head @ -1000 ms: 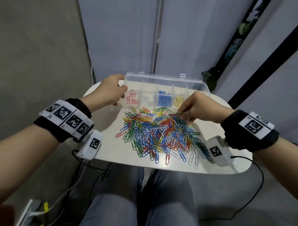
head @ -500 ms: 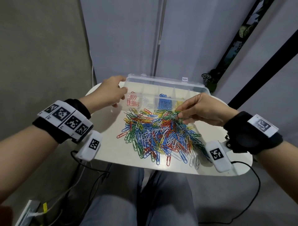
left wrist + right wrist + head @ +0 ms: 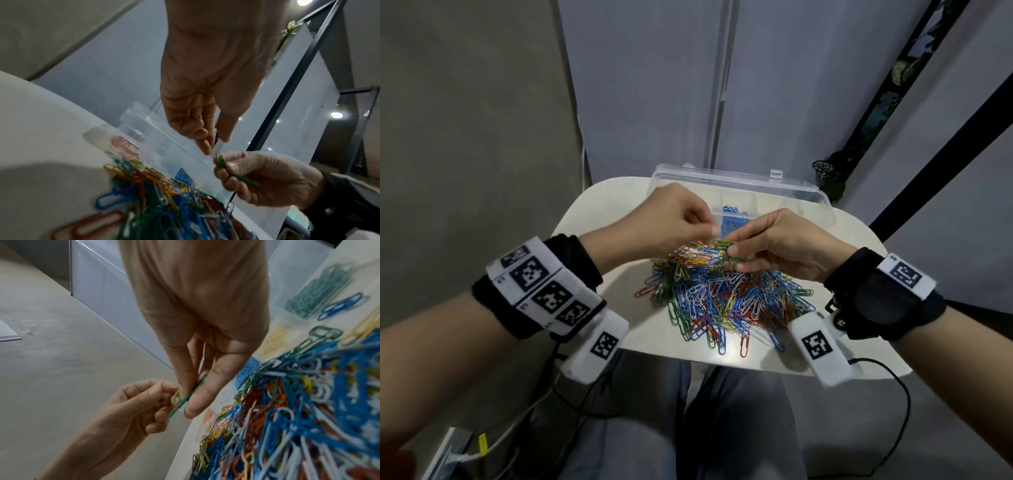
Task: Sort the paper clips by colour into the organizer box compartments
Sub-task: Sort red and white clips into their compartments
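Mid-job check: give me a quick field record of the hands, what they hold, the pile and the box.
right hand: pinches a green paper clip above the pile
left hand: fingertips pinch at the end of that clip, where a yellow paper clip seems tangled with it
mixed pile of coloured paper clips: unsorted on the white round table
clear plastic organizer box: open, beyond the pile
box contents: red, blue, yellow and green clips in separate compartments
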A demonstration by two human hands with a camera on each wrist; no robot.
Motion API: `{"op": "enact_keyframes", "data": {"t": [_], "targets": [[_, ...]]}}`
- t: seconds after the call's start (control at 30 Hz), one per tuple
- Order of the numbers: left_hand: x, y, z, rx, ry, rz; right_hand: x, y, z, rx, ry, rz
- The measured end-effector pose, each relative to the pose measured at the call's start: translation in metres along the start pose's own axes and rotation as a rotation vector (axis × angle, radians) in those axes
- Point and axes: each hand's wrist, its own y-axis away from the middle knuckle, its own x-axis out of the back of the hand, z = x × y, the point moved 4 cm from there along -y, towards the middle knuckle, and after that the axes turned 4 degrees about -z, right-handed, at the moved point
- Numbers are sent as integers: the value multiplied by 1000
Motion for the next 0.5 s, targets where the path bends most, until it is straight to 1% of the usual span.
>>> {"op": "enact_keyframes", "data": {"t": [0.27,0.5], "targets": [[-5,5,-9,90,33,-25,-9,0,2,18,-12,-9],[10,12,-19,144,70,55,3,0,2,10,-50,34]]}}
